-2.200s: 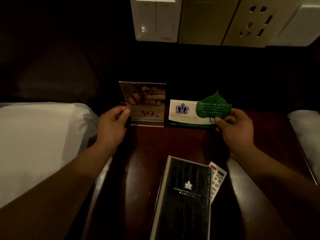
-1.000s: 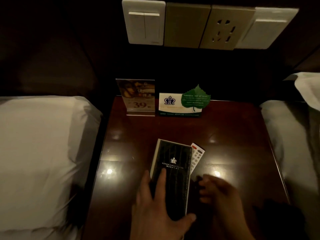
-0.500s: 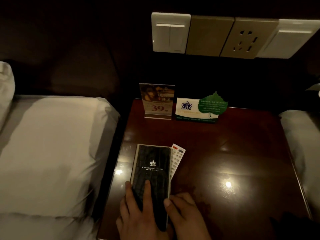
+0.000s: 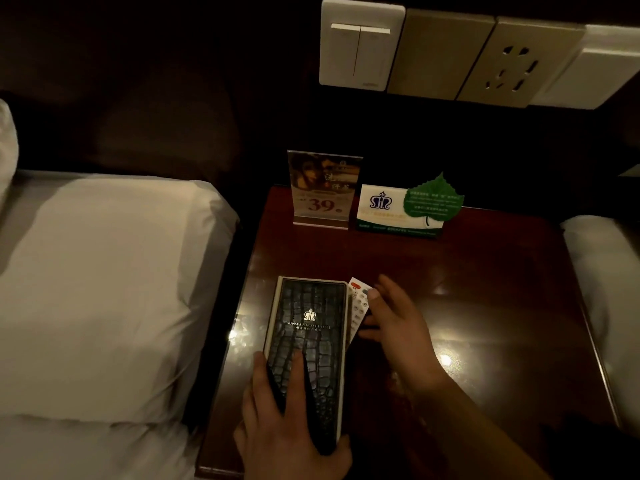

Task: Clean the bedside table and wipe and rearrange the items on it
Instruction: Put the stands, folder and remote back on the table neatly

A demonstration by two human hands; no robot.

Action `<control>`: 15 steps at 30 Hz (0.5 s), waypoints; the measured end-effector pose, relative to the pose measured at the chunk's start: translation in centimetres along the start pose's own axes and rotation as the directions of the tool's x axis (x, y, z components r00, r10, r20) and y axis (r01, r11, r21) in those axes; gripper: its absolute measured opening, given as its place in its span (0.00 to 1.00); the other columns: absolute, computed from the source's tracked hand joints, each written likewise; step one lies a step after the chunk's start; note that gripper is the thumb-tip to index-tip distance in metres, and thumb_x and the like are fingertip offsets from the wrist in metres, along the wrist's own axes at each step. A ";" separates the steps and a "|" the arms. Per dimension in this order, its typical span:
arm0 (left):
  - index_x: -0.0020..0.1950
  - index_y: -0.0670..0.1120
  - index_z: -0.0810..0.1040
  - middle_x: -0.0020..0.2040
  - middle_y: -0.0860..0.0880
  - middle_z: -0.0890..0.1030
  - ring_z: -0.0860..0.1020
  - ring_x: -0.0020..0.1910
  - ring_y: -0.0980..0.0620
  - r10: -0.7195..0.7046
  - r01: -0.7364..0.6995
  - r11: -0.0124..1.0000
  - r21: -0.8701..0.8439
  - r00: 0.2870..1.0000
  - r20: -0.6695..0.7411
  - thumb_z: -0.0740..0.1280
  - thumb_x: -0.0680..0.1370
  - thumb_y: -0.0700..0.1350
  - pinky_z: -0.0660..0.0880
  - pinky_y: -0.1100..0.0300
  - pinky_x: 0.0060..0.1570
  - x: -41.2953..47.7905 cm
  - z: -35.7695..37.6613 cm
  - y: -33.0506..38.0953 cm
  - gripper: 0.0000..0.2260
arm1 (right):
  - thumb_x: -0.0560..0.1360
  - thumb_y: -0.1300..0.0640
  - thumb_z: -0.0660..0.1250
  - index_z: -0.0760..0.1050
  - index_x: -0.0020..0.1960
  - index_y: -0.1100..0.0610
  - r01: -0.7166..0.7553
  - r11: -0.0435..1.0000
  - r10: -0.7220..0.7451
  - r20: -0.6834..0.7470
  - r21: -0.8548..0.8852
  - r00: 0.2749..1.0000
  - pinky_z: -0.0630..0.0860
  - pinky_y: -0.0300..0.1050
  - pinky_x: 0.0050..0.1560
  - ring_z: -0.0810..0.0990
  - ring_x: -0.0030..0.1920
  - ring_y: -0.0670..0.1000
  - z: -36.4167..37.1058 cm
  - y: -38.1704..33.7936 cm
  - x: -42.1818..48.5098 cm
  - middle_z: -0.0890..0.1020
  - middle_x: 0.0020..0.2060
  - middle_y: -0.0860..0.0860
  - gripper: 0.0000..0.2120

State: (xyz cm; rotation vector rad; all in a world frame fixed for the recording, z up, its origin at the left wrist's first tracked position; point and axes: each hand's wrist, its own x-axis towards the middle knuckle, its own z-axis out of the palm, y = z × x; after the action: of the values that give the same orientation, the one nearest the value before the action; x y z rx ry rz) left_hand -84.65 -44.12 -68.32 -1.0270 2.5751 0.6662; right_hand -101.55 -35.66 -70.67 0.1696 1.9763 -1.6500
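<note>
Leather folder lies under flat fingers of the left hand, likely steadying it while the right hand, fingers spread, gripping nothing, touches the remote beside it.

The worktop is dark, glossy polished wood that mirrors the lamps. The folder has shiny black crocodile-grain leather. The pillow is matt white cloth.

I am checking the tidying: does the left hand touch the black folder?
Touching. The head view shows the left hand with straight fingers lying flat on the near part of the black folder.
</note>
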 end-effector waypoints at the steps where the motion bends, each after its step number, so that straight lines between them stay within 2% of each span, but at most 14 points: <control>1: 0.67 0.67 0.21 0.75 0.49 0.25 0.42 0.78 0.45 0.014 -0.014 0.999 -0.038 1.000 -0.012 0.64 0.58 0.72 0.59 0.44 0.72 -0.1 -0.1 -0.1 0.57 | 0.80 0.47 0.63 0.69 0.71 0.46 0.002 1.000 -0.002 0.005 -0.007 1.000 0.81 0.42 0.42 0.82 0.55 0.51 0.3 -0.1 0.4 0.76 0.64 0.49 0.20; 2: 0.67 0.68 0.23 0.77 0.49 0.28 0.44 0.78 0.45 0.031 -0.034 0.996 -0.083 0.999 -0.028 0.65 0.57 0.71 0.59 0.43 0.72 -0.2 -0.1 -0.3 0.56 | 0.80 0.47 0.62 0.72 0.68 0.45 0.011 1.000 -0.011 0.009 -0.028 1.000 0.80 0.43 0.42 0.81 0.56 0.51 0.6 -0.3 0.7 0.77 0.63 0.50 0.17; 4: 0.70 0.70 0.31 0.80 0.48 0.35 0.49 0.79 0.43 0.077 -0.083 0.985 -0.150 0.996 -0.048 0.67 0.56 0.69 0.61 0.40 0.71 -0.6 -0.4 -0.3 0.55 | 0.80 0.45 0.61 0.78 0.56 0.39 0.047 0.996 -0.047 0.002 -0.077 0.999 0.79 0.44 0.43 0.81 0.51 0.45 1.2 -1.1 1.1 0.81 0.57 0.47 0.09; 6: 0.72 0.69 0.43 0.81 0.46 0.48 0.58 0.77 0.39 0.115 -0.129 0.972 -0.196 0.990 -0.079 0.69 0.53 0.66 0.65 0.36 0.67 -0.8 -0.7 -0.4 0.52 | 0.79 0.43 0.60 0.81 0.47 0.38 0.085 0.990 -0.088 -0.024 -0.110 0.996 0.79 0.49 0.44 0.80 0.44 0.40 1.8 -2.1 1.5 0.84 0.45 0.42 0.10; 8: 0.72 0.68 0.51 0.80 0.45 0.55 0.63 0.76 0.38 0.121 -0.144 0.961 -0.236 0.987 -0.109 0.68 0.52 0.65 0.68 0.34 0.65 -1.0 -0.9 -0.6 0.50 | 0.79 0.42 0.60 0.81 0.46 0.46 0.132 0.973 -0.138 -0.020 -0.189 0.990 0.81 0.55 0.48 0.81 0.41 0.42 2.2 -2.7 1.7 0.84 0.40 0.43 0.14; 10: 0.73 0.64 0.56 0.79 0.42 0.59 0.66 0.73 0.35 0.142 -0.168 0.957 -0.236 0.982 -0.123 0.67 0.52 0.66 0.71 0.32 0.61 -1.0 -1.1 -0.7 0.49 | 0.80 0.44 0.60 0.81 0.44 0.51 0.172 0.951 -0.177 0.005 -0.258 0.984 0.80 0.58 0.50 0.82 0.43 0.45 2.5 -2.9 1.8 0.84 0.40 0.46 0.16; 13: 0.73 0.60 0.61 0.77 0.37 0.64 0.70 0.69 0.31 0.171 -0.189 0.963 -0.190 0.980 -0.107 0.67 0.53 0.67 0.73 0.30 0.55 -0.8 -0.9 -0.8 0.48 | 0.81 0.48 0.60 0.81 0.53 0.48 0.197 0.961 -0.185 0.081 -0.194 0.979 0.78 0.55 0.57 0.81 0.52 0.46 2.5 -3.2 2.1 0.84 0.49 0.44 0.12; 15: 0.74 0.59 0.62 0.76 0.36 0.64 0.72 0.68 0.30 0.173 -0.185 0.970 -0.157 0.981 -0.086 0.68 0.52 0.67 0.74 0.30 0.53 -0.5 -0.8 -1.0 0.50 | 0.81 0.49 0.60 0.79 0.54 0.46 0.221 0.963 -0.215 0.058 -0.153 0.975 0.78 0.51 0.53 0.81 0.51 0.45 2.1 -3.1 2.3 0.83 0.51 0.43 0.10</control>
State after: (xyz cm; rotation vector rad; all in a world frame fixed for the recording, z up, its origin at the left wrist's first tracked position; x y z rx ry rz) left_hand -83.69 -44.88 -67.70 -0.8862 2.7364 0.9169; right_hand -104.16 -38.97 -69.28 -0.1459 2.1475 -1.6033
